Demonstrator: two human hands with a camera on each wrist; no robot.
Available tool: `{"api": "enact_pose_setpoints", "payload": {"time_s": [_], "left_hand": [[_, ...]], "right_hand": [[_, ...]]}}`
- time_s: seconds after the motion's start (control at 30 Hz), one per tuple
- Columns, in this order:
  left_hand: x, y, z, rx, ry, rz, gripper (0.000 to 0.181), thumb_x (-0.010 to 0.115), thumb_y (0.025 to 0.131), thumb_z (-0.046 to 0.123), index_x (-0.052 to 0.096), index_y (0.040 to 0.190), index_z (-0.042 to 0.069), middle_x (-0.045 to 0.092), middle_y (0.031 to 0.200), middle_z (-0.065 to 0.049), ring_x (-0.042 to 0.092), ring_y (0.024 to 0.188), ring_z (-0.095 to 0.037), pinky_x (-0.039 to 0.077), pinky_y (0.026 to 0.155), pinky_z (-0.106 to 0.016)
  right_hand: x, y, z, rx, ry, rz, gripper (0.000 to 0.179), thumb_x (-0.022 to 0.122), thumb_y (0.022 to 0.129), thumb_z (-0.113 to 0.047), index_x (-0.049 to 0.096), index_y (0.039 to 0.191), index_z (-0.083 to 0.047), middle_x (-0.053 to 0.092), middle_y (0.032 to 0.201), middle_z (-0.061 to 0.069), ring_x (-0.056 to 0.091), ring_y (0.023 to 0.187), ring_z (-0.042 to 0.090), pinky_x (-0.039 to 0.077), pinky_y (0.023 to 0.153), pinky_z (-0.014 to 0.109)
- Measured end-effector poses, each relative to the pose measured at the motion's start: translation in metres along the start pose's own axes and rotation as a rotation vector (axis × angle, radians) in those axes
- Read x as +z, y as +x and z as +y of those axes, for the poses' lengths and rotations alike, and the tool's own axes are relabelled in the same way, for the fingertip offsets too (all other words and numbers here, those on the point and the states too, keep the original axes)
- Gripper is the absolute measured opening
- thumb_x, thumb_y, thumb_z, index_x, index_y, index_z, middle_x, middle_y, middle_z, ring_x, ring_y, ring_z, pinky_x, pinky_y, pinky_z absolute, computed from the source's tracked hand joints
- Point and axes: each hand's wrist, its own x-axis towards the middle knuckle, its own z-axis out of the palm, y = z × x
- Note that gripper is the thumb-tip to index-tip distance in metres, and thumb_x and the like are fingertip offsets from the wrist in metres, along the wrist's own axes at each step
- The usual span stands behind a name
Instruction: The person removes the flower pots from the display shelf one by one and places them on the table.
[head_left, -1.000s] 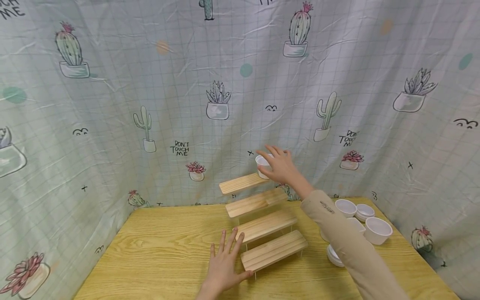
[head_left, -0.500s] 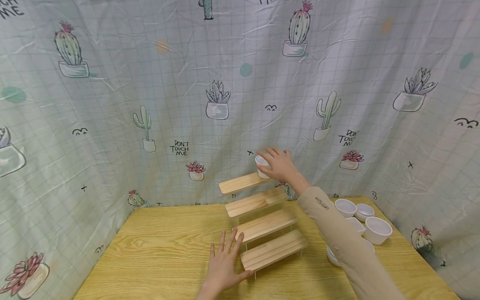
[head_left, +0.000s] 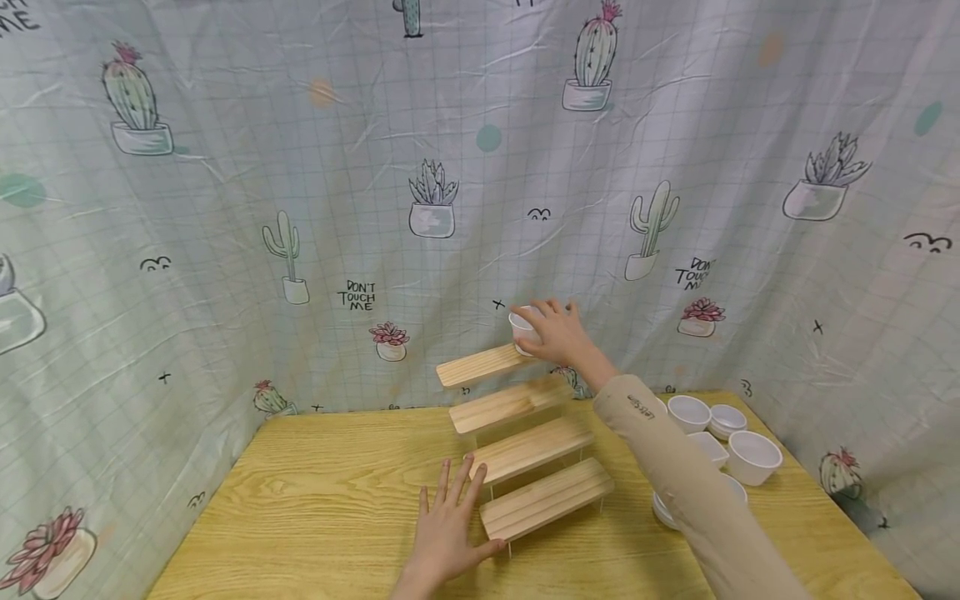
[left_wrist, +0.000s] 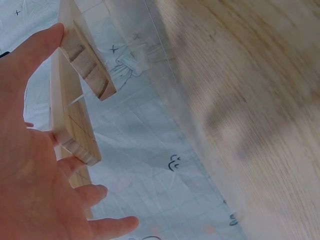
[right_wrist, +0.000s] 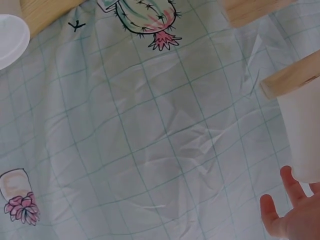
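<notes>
A four-step wooden display stand [head_left: 536,496] stands on the table. On the right end of its top board [head_left: 480,367] sits a white cup [head_left: 522,329]. My right hand [head_left: 562,336] holds this cup from the right, its fingers around the rim. In the right wrist view the cup [right_wrist: 305,130] appears inverted beside the fingertips [right_wrist: 287,175]. My left hand [head_left: 447,529] is spread at the stand's lower left, with straight fingers touching the ends of the lower boards. In the left wrist view the fingers [left_wrist: 45,42] touch the board ends [left_wrist: 90,75].
Several white bowls and cups [head_left: 753,457] stand at the right of the yellow wood-grain table [head_left: 322,500], partly hidden by the right sleeve [head_left: 675,475]. A cactus-print curtain [head_left: 360,167] hangs behind the table and along its sides.
My right hand has settled slightly lower and closer around the white cup, and the right forearm has shifted a little left. My left hand keeps its place on the stand.
</notes>
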Motion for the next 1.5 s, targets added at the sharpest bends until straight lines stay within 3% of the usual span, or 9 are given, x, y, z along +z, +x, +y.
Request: {"api": "enact_pose_setpoints", "payload": {"time_s": [0.53, 0.83, 1.1, 1.5], "left_hand": [[0.002, 0.001, -0.002, 0.005, 0.004, 0.001, 0.095, 0.064, 0.066, 0.061, 0.023, 0.142, 0.020, 0.018, 0.150, -0.006, 0.015, 0.136, -0.037, 0.025, 0.094, -0.070], [0.001, 0.001, -0.001, 0.004, 0.001, -0.005, 0.095, 0.064, 0.066, 0.061, 0.023, 0.142, 0.020, 0.017, 0.150, -0.006, 0.014, 0.136, -0.037, 0.024, 0.094, -0.070], [0.001, 0.001, -0.001, 0.001, -0.016, -0.006, 0.095, 0.064, 0.066, 0.060, 0.023, 0.142, 0.020, 0.016, 0.150, -0.005, 0.013, 0.136, -0.037, 0.024, 0.094, -0.070], [0.001, 0.001, -0.001, -0.001, -0.003, -0.005, 0.096, 0.064, 0.065, 0.061, 0.023, 0.142, 0.021, 0.017, 0.150, -0.005, 0.013, 0.136, -0.037, 0.024, 0.095, -0.070]], "right_hand": [[0.000, -0.009, 0.000, -0.041, 0.030, 0.060, 0.055, 0.057, 0.083, -0.043, 0.042, 0.132, -0.023, 0.045, 0.129, 0.013, 0.038, 0.113, 0.035, 0.029, 0.088, 0.061], [-0.003, -0.024, -0.004, -0.107, 0.009, 0.143, 0.052, 0.059, 0.082, -0.041, 0.046, 0.129, -0.023, 0.047, 0.125, 0.015, 0.042, 0.107, 0.035, 0.032, 0.083, 0.054], [-0.007, -0.038, -0.007, -0.178, 0.007, 0.205, 0.054, 0.061, 0.080, -0.041, 0.045, 0.129, -0.023, 0.048, 0.125, 0.014, 0.042, 0.105, 0.034, 0.030, 0.089, 0.056], [-0.011, -0.072, -0.022, -0.267, -0.008, 0.258, 0.053, 0.064, 0.077, -0.040, 0.049, 0.125, -0.022, 0.050, 0.122, 0.014, 0.045, 0.102, 0.032, 0.037, 0.081, 0.052]]}}
